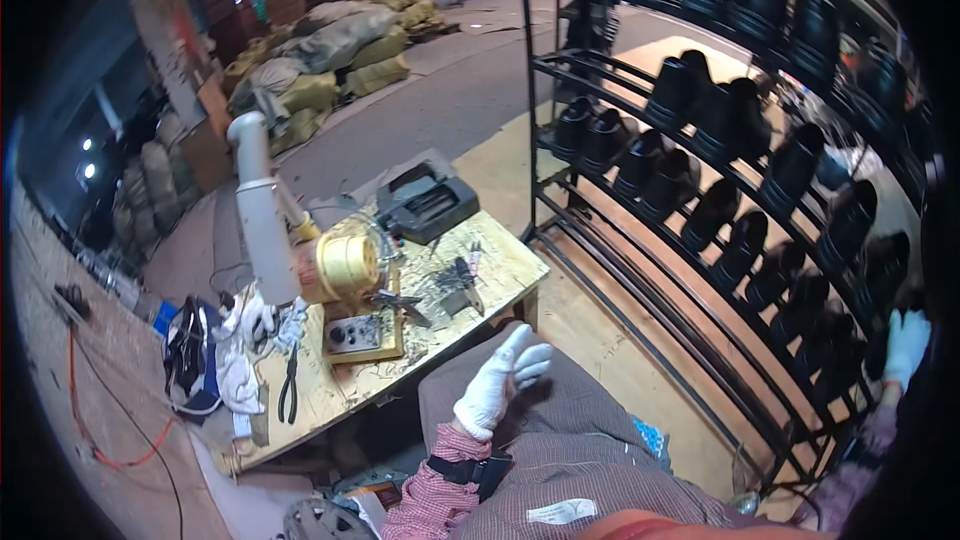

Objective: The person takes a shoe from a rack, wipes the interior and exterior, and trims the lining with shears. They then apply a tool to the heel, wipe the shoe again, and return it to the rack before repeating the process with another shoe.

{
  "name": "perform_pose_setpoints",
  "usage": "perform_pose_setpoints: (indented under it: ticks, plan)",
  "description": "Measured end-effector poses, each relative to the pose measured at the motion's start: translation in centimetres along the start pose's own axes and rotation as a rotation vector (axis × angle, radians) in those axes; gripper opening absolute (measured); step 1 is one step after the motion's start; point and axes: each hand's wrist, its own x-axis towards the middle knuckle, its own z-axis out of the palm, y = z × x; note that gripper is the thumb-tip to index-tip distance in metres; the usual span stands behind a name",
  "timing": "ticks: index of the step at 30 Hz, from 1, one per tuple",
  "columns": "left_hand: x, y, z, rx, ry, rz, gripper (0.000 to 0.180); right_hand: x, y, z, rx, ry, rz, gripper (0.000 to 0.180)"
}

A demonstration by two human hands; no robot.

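The right hand (pixel 907 343) is at a black shoe (pixel 877 348) on the rack (pixel 531 90); whether it grips, I cannot tell. The left hand (pixel 503 381) hangs over the lap (pixel 600 440), its fingers loosely apart. Nearby stands a table (pixel 318 395) with a yellow machine (pixel 345 262).

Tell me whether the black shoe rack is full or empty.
The rack is partly full: rows of black shoes sit across its upper part, while none show along its bottom left.
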Motion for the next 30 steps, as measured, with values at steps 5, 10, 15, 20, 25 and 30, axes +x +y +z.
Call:
perform_pose_setpoints:
  ticks: [5, 10, 15, 20, 25, 30]
  plan:
    - [-0.2, -0.8, -1.8, 0.001, -0.055, 0.029, 0.083, -2.3, -15.8, -16.6, 0.595, 0.1, -0.374, 0.035]
    - [-2.2, -1.8, -4.0, -0.004, 0.02, 0.102, 0.081, -1.3, -26.1, -29.7, 1.618, -0.283, -0.868, 0.021]
    - [-4.9, -2.9, -5.0, -0.111, 0.252, 0.414, 0.096, -3.6, -36.7, -37.0, 1.918, -0.004, -1.385, 0.029]
    - [-7.6, -1.9, -5.9, -0.603, 0.263, 0.68, 0.101, -9.0, -43.3, -43.1, 1.985, 0.002, -1.821, 0.038]
    - [-9.8, -0.1, -10.4, -0.485, 0.774, 0.709, 0.094, -10.4, -45.2, -42.2, 1.889, 0.008, -1.719, 0.047]
    - [-10.1, 3.8, -15.1, -0.414, 0.753, 0.82, 0.092, -9.9, -45.1, -36.7, 1.859, -0.201, -1.352, 0.022]
